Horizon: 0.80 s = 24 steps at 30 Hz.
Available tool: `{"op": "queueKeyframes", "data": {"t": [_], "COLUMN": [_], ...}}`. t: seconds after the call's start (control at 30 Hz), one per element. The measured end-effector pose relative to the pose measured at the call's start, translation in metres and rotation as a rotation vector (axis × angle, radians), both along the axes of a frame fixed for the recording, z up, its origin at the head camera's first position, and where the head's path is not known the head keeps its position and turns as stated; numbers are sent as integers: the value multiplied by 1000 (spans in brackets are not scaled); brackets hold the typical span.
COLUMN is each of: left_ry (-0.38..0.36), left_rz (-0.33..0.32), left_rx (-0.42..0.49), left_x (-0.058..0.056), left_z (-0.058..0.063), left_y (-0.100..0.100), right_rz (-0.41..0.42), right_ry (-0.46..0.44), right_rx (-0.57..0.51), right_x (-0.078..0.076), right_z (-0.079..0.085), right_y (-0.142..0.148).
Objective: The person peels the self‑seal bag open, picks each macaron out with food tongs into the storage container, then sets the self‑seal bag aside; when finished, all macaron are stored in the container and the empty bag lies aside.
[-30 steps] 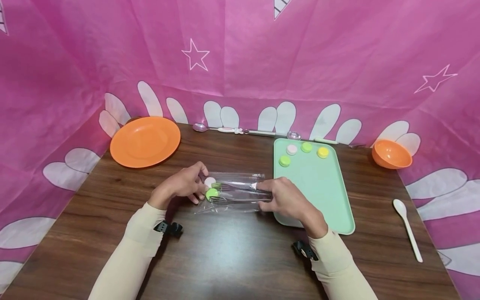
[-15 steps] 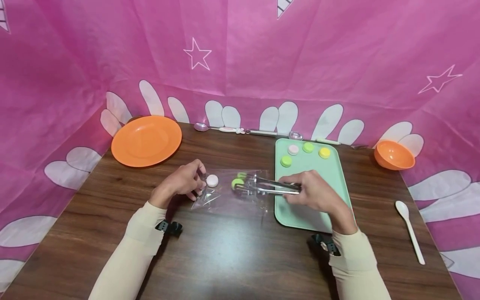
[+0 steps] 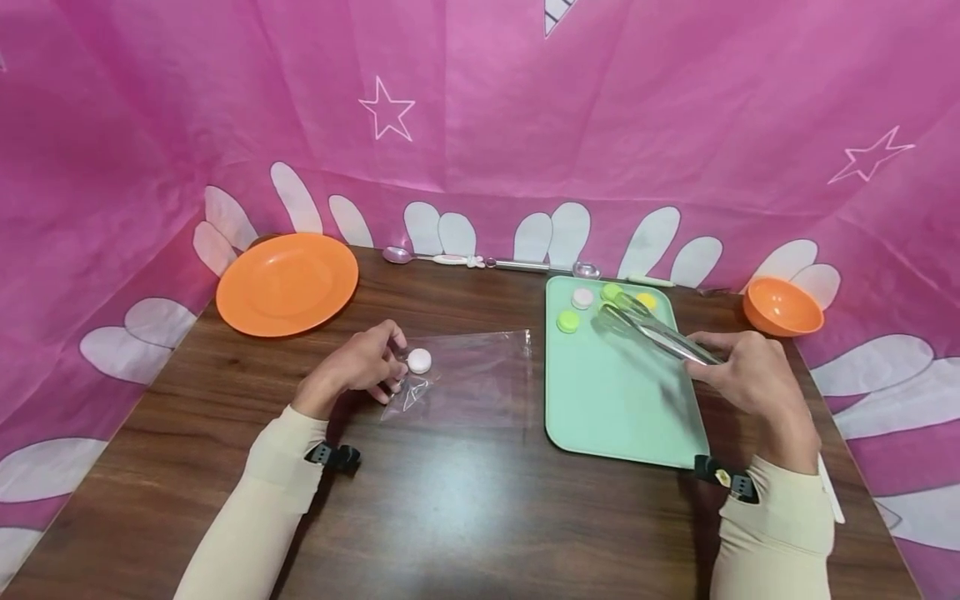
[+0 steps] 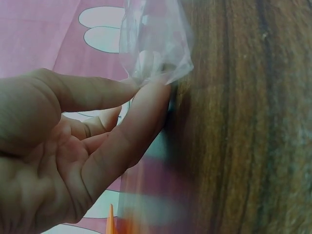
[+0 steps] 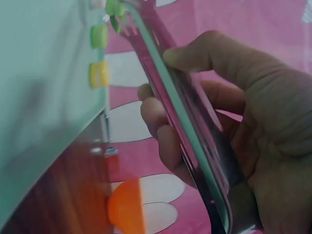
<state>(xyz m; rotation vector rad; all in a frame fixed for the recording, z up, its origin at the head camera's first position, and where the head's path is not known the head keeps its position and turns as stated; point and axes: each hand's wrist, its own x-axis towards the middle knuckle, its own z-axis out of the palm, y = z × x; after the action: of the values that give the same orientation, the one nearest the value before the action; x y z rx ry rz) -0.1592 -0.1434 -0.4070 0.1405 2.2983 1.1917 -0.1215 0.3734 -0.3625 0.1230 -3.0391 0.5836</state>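
With my left hand (image 3: 363,362) I pinch the closed end of a clear plastic bag (image 3: 480,383) lying on the table. One pale macaron (image 3: 419,361) is in the bag beside my fingertips. My right hand (image 3: 753,375) holds metal tongs (image 3: 663,336) over a mint tray (image 3: 622,408). At the tray's far end are a pink macaron (image 3: 582,298), a yellow macaron (image 3: 647,300) and green macarons (image 3: 567,321). In the right wrist view, green (image 5: 116,10) shows at the tong tips; the head view is too blurred there to tell how it is held.
An orange plate (image 3: 288,283) lies at the back left, an orange bowl (image 3: 782,307) at the back right. Several utensils, including a spoon (image 3: 398,255), lie along the pink cloth backdrop. My right forearm partly covers a white spoon (image 3: 831,496).
The tongs have come out of the bag with a green macaron and moved right, over the tray. The pale macaron stays in the bag. My left hand keeps its place.
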Motion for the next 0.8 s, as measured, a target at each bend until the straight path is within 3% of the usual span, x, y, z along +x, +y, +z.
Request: {"op": "queueKeyframes", "data": {"t": [0.23, 0.33, 0.47, 0.63, 0.73, 0.8], "left_ry": [-4, 2, 6, -2, -9, -12], "left_rz": [9, 6, 2, 5, 8, 9], "left_rx": [-13, -18, -21, -34, -38, -39], "left_x": [0, -1, -1, -1, -1, -2], "left_z": [0, 0, 0, 1, 2, 2], "left_y": [-1, -1, 0, 0, -1, -1], "right_rz": [-29, -30, 3, 209, 342, 388], "right_ry": [-53, -75, -32, -2, -3, -23], "right_rx": [14, 16, 8, -67, -91, -106], "right_x": [-8, -6, 0, 10, 10, 8], "right_z": [-11, -8, 1, 13, 16, 16], "right_y": [1, 2, 4, -6, -23, -37]}}
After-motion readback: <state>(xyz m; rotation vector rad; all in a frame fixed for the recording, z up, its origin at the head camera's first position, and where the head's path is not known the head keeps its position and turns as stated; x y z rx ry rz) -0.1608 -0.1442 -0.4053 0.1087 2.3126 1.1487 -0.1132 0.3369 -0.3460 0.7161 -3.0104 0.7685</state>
